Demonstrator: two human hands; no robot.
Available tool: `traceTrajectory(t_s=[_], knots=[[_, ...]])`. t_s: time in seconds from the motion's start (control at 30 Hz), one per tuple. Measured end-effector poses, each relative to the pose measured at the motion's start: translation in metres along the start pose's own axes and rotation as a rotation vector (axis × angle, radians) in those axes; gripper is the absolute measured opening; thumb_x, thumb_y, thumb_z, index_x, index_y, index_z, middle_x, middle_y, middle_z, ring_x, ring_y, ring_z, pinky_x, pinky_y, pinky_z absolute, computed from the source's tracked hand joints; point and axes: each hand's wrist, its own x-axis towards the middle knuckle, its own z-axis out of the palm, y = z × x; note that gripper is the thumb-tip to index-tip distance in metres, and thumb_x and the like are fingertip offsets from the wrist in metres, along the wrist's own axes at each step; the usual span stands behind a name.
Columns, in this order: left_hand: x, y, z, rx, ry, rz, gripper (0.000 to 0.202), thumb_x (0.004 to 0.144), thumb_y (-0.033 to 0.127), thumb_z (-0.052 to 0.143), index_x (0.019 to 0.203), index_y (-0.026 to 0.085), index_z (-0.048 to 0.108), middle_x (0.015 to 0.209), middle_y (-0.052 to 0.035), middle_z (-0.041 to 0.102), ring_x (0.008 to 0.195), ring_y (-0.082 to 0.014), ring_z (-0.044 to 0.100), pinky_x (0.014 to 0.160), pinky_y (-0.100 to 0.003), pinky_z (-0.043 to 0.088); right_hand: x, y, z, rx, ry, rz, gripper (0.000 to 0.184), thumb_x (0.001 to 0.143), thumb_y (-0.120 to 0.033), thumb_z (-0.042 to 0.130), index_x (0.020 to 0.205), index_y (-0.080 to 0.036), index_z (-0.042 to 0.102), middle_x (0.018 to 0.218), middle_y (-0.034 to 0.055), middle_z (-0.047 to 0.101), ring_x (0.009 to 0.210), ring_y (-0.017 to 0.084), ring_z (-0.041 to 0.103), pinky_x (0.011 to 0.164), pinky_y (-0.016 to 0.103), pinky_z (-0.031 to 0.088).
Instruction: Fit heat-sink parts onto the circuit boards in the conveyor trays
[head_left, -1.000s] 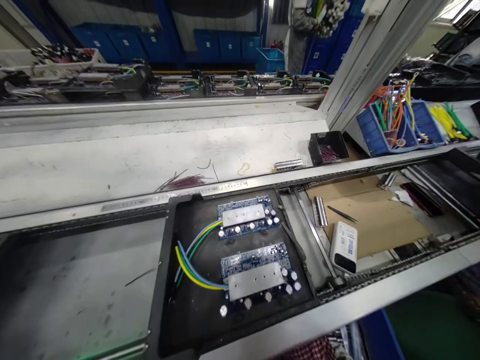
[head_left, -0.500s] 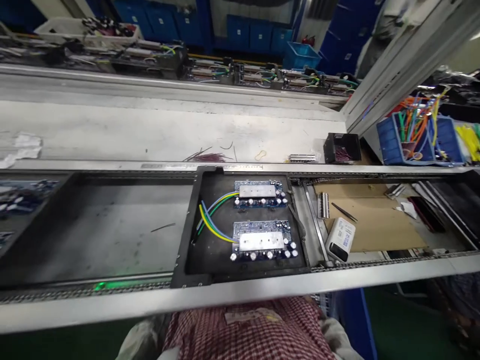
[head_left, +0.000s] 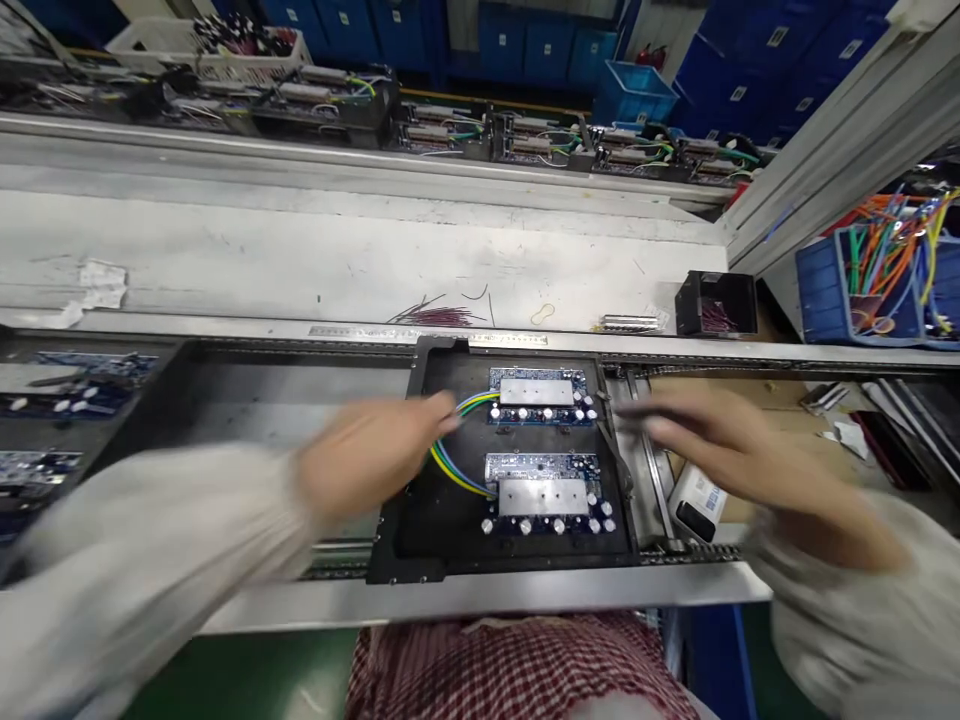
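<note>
Two circuit boards [head_left: 544,497] sit in the black tray [head_left: 435,545] in front of you, each topped with a silver metal plate, and your hands are on either side of them. Your left hand [head_left: 371,450] reaches in from the left, its fingertips [head_left: 448,420] at the blue, green and yellow wires [head_left: 457,470] that run to the boards, just beside the upper board. Your right hand [head_left: 720,440] comes in over the tray's right edge, its fingers [head_left: 660,425] pointing toward the boards but apart from them. Motion blur hides both grips, so you cannot tell whether either hand is pinching anything. A white labelled box [head_left: 697,503] lies just under your right hand, at the edge of a cardboard sheet [head_left: 780,395]. Loose wire trimmings [head_left: 439,317] lie on the bench [head_left: 300,250] beyond the tray.
</note>
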Motion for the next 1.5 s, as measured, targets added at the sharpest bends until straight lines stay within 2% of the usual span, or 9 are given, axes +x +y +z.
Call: traceTrajectory(t_s=[0.07,0.13,0.27,0.4,0.53,0.67,0.83,0.97,1.5], knots=[[0.061,0.009,-0.002,0.035,-0.043,0.028,0.015,0.085,0.011,0.042,0.086,0.017,0.056,0.069,-0.0014,0.063,0.054,-0.0144,0.054,0.05,-0.026,0.026,0.075,-0.019,0.021,-0.092,0.005,-0.121,0.039,0.092,-0.041,0.045,0.116,-0.016,0.062,0.109,0.012,0.067,0.095,0.021,0.063,0.081,0.034,0.047],[0.11,0.013,-0.005,0.058,-0.038,0.058,0.021,0.079,0.006,0.043,0.094,0.014,0.055,0.085,-0.0077,0.065,0.069,-0.0196,0.06,0.055,-0.028,0.031,0.125,-0.022,0.043,-0.168,-0.001,-0.115,0.028,0.093,-0.032,0.045,0.093,-0.013,0.066,0.082,0.0084,0.068,0.073,0.016,0.059,0.069,0.029,0.042],[0.152,-0.007,0.005,-0.043,0.012,0.084,0.024,0.085,0.012,0.04,0.106,0.013,0.052,0.097,-0.0097,0.062,0.082,-0.0217,0.061,0.063,-0.03,0.04,0.157,0.0,0.056,-0.16,0.071,-0.075,0.032,0.092,-0.026,0.046,0.064,-0.015,0.057,0.055,-0.0007,0.051,0.054,0.009,0.04,0.058,0.025,0.03],[0.157,-0.034,0.026,-0.102,0.145,0.218,0.025,0.085,0.008,0.037,0.095,0.014,0.06,0.095,-0.0078,0.06,0.086,-0.0186,0.058,0.073,-0.03,0.044,0.151,0.017,0.048,-0.052,0.048,-0.049,0.033,0.091,-0.03,0.048,0.061,-0.015,0.054,0.052,-0.0031,0.047,0.049,0.007,0.036,0.054,0.025,0.027],[0.16,-0.038,0.041,-0.016,0.226,0.288,0.032,0.085,0.006,0.037,0.085,0.015,0.068,0.097,-0.0105,0.063,0.096,-0.0239,0.055,0.077,-0.035,0.046,0.151,0.027,0.05,0.006,-0.111,-0.074,0.03,0.091,-0.031,0.05,0.069,-0.015,0.063,0.056,-0.0019,0.052,0.052,0.008,0.043,0.054,0.024,0.031],[0.167,-0.029,0.054,-0.327,0.137,0.116,0.024,0.082,0.007,0.051,0.082,0.017,0.072,0.081,-0.0044,0.068,0.087,-0.019,0.061,0.08,-0.032,0.049,0.16,0.04,0.063,-0.091,-0.166,-0.154,0.018,0.085,-0.023,0.058,0.094,-0.018,0.073,0.074,0.0026,0.06,0.066,0.012,0.053,0.061,0.026,0.037],[0.17,-0.024,0.071,-0.739,0.0,-0.04,0.017,0.07,0.005,0.064,0.078,0.017,0.072,0.072,0.0019,0.071,0.068,-0.0114,0.064,0.071,-0.025,0.052,0.17,0.049,0.083,-0.126,-0.171,-0.074,0.016,0.08,-0.016,0.062,0.092,-0.017,0.074,0.077,0.0038,0.068,0.07,0.015,0.06,0.062,0.027,0.041],[0.171,-0.025,0.077,-0.787,-0.039,-0.056,0.016,0.069,0.006,0.062,0.077,0.016,0.071,0.07,0.0019,0.07,0.066,-0.0111,0.064,0.07,-0.025,0.051,0.172,0.052,0.089,-0.114,-0.164,0.003,0.01,0.081,-0.018,0.062,0.085,-0.017,0.071,0.075,0.0034,0.07,0.067,0.015,0.062,0.059,0.026,0.043],[0.172,-0.027,0.077,-0.796,-0.045,-0.054,0.013,0.069,0.007,0.062,0.074,0.016,0.07,0.063,0.0036,0.067,0.06,-0.009,0.061,0.063,-0.021,0.048,0.171,0.055,0.087,0.038,-0.147,-0.028,0.004,0.081,-0.016,0.063,0.082,-0.016,0.067,0.073,0.0,0.07,0.065,0.012,0.063,0.057,0.023,0.045]])
